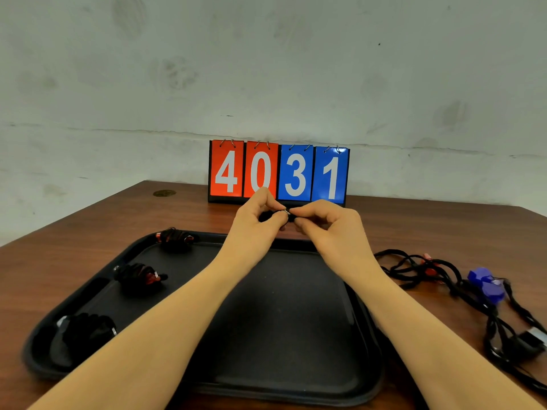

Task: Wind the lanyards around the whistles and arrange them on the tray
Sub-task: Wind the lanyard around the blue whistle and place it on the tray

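Observation:
Both hands are raised above the far edge of the black tray (290, 344). My left hand (257, 217) grips a dark whistle wrapped in black lanyard (270, 216), mostly hidden by the fingers. My right hand (325, 220) pinches its small metal ring (286, 212) and cord end. Three wound whistles lie along the tray's left side: one at the far corner (176, 239), one in the middle (140, 276), one nearest me (88, 328). Unwound lanyards (414, 267) with a blue whistle (487, 285) and a red whistle (429, 271) lie on the table to the right.
A flip scoreboard (278, 173) reading 4031 stands at the table's back edge against the wall. The wooden table (74, 232) extends left of the tray. A grey-and-black whistle (532, 338) lies among the cords at far right.

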